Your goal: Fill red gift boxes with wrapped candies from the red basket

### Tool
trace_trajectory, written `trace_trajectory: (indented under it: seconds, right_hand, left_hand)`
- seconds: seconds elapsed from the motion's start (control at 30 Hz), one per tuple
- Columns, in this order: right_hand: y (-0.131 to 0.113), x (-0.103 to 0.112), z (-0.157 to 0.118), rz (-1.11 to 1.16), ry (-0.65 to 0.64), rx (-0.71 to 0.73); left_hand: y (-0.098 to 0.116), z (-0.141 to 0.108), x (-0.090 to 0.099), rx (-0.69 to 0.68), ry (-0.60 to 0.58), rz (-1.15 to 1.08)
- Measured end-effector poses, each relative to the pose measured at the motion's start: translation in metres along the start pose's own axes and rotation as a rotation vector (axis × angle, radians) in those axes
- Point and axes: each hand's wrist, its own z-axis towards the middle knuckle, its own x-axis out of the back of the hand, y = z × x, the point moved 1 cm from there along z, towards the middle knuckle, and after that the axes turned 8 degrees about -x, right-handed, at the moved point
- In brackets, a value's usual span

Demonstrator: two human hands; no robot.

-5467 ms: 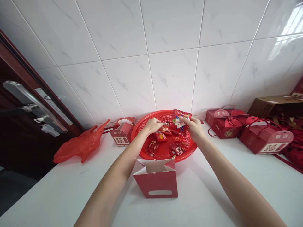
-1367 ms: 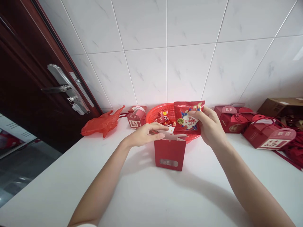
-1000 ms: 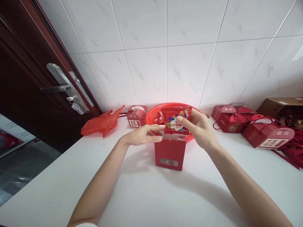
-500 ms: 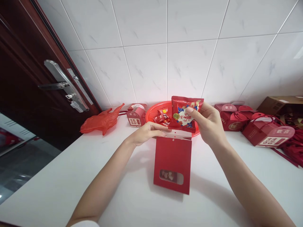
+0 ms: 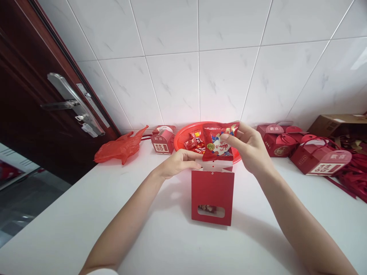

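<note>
A tall red paper gift box (image 5: 212,191) with a small window near its base stands before me, its top open. My left hand (image 5: 181,163) pinches the upper left edge of this box between thumb and fingers. Just above the opening, my right hand (image 5: 250,147) grips a red, shiny snack packet (image 5: 219,143) with blue and gold print by its right side. The packet's lower edge is close to the box's rim; whether it touches I cannot tell. Something dark and patterned shows through the window. Behind the packet, an orange-red plastic basket (image 5: 181,137) holds several wrapped candies (image 5: 195,141).
A red plastic bag (image 5: 120,147) lies at the left, beside a small red gift box (image 5: 163,141). Red gift boxes (image 5: 318,156) and a cardboard box (image 5: 338,124) stand at the right. White tiles back the white table (image 5: 160,236); a dark door (image 5: 25,95) is left.
My right hand has lowered the packet slightly towards the box's opening. The box has turned more upright and its top is wider open. The view has shifted slightly.
</note>
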Motion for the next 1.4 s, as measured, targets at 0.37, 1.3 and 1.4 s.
trace_trajectory:
  seconds: [0.37,1.3,1.4]
  right_hand:
    - [0.001,0.001,0.000,-0.072,-0.145,-0.121]
    - [-0.012,0.007,-0.009,-0.321,-0.130,0.147]
    - [-0.008,0.002,-0.009,-0.482,-0.274,0.129]
  left_hand:
    - [0.001,0.000,0.005,-0.077,-0.076,0.005]
    - [0.004,-0.007,-0.008,-0.193,0.023,0.166]
    - [0.005,-0.004,-0.010,-0.231,0.027,0.162]
